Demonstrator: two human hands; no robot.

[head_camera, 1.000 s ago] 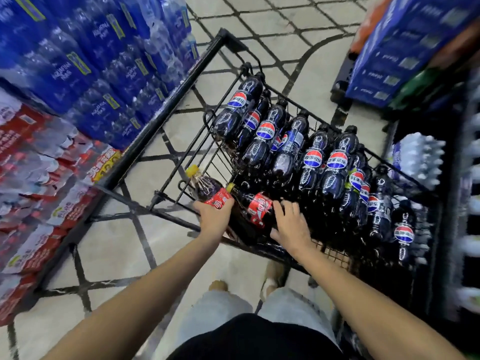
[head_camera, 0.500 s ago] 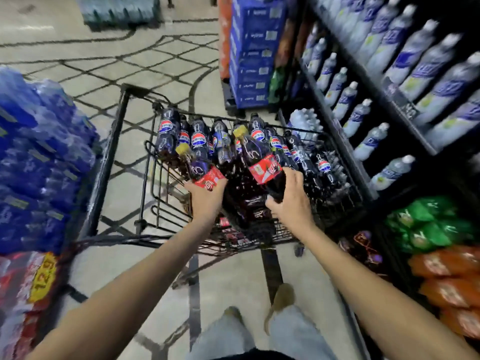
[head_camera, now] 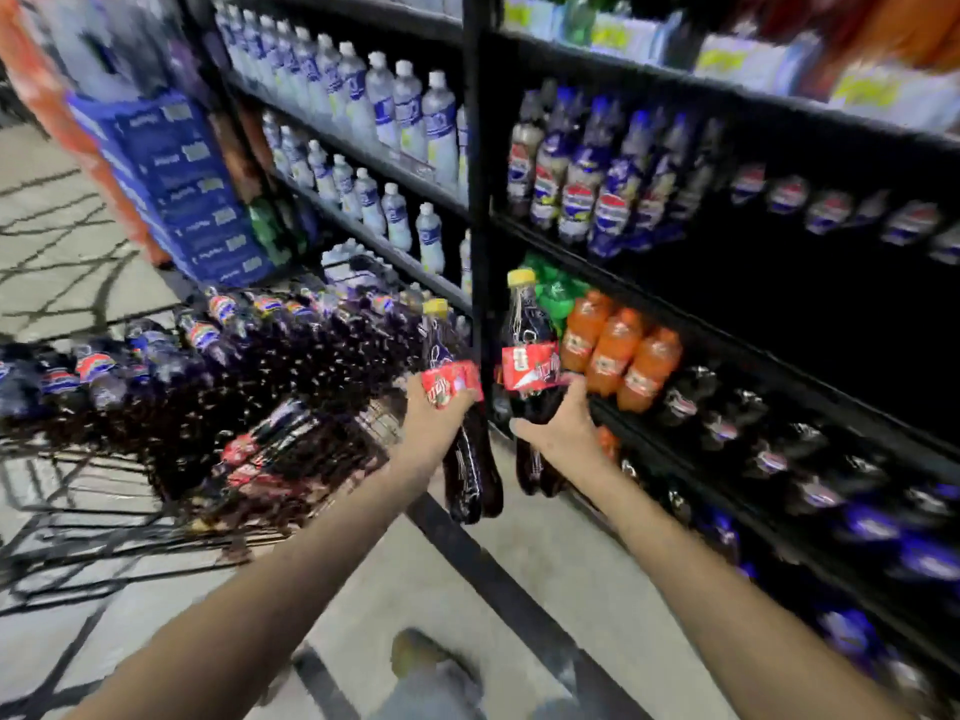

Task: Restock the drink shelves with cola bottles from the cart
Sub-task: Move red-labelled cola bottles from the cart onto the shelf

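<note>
My left hand (head_camera: pixel 434 420) grips a dark cola bottle (head_camera: pixel 470 470) with a red label and yellow cap, held upright just right of the cart. My right hand (head_camera: pixel 558 426) grips a second cola bottle (head_camera: pixel 530 335) of the same kind, in front of the black shelf upright (head_camera: pixel 478 200). Both bottles are in the air between the cart (head_camera: pixel 171 491) and the drink shelves (head_camera: pixel 779 366). The black wire cart at the left holds several dark cola bottles (head_camera: pixel 218 356) with red, white and blue labels. The picture is blurred by motion.
Orange soda bottles (head_camera: pixel 618 356) and green bottles (head_camera: pixel 556 298) stand on the shelf beside my right hand. White bottles (head_camera: pixel 395 116) fill the upper left shelves. Stacked blue cases (head_camera: pixel 182 184) stand on the floor behind the cart. My shoe (head_camera: pixel 431 662) is on the tiled floor below.
Both hands lifted a red-label cola bottle each out of the cart and carried them right toward the shelves. My view swung from the cart to the shelving.
</note>
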